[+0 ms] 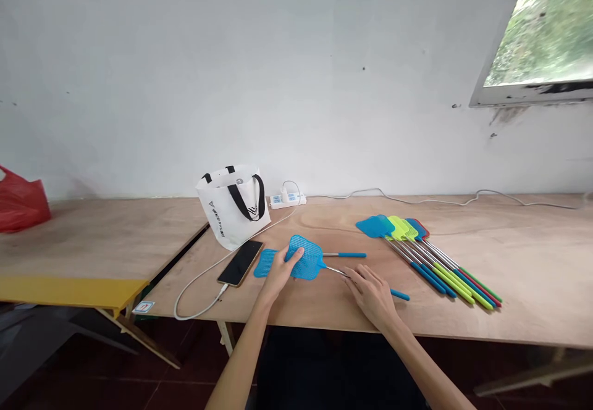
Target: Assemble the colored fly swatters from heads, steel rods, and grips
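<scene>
A blue fly swatter (pixel 307 258) with a metal shaft is held low over the table between my hands. My left hand (pixel 279 271) pinches the left edge of its mesh head, thumb on top. Around the metal shaft curl the fingers of my right hand (pixel 369 289), covering part of it; the blue handle end sticks out to the right. Behind it a second blue fly swatter (pixel 264 263) lies flat, its head partly hidden by my left hand. To the right, several fly swatters (pixel 424 262) in blue, yellow-green and other colours lie fanned side by side.
A black-screened phone (pixel 241 263) on a white charging cable (pixel 189 318) lies left of my left hand. Behind stand a white tote bag (pixel 234 206) and a power strip (pixel 288 200) by the wall. A red plastic bag (pixel 23 203) rests on the adjoining left table (pixel 92 237).
</scene>
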`<state>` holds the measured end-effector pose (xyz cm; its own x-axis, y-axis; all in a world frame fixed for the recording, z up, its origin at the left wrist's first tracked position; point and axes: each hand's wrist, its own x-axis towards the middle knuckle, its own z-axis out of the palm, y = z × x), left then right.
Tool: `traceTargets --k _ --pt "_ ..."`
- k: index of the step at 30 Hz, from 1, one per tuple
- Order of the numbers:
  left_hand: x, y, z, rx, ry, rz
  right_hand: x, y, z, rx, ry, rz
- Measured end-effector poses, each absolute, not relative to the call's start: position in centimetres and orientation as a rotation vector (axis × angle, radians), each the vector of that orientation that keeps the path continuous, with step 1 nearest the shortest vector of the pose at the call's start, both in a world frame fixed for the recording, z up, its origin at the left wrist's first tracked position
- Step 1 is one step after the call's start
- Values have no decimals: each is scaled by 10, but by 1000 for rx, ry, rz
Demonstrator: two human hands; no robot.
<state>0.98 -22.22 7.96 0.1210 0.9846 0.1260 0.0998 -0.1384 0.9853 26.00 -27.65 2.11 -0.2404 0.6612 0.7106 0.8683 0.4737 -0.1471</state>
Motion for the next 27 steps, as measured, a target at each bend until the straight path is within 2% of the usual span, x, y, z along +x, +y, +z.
traceTargets --k 7,12,18,27 --pt "1 -223 78 1368 1201 949 251 -285 30 -1210 -2091 -427" --pt "18 -226 72 1392 1115 1015 252 -285 30 -1161 -2076 -506" --pt "8 -224 72 1672 1037 937 252 -285 27 -1111 -2109 -438" --pt "9 -216 69 1554 1174 1110 249 -280 26 -1262 -2100 -394"
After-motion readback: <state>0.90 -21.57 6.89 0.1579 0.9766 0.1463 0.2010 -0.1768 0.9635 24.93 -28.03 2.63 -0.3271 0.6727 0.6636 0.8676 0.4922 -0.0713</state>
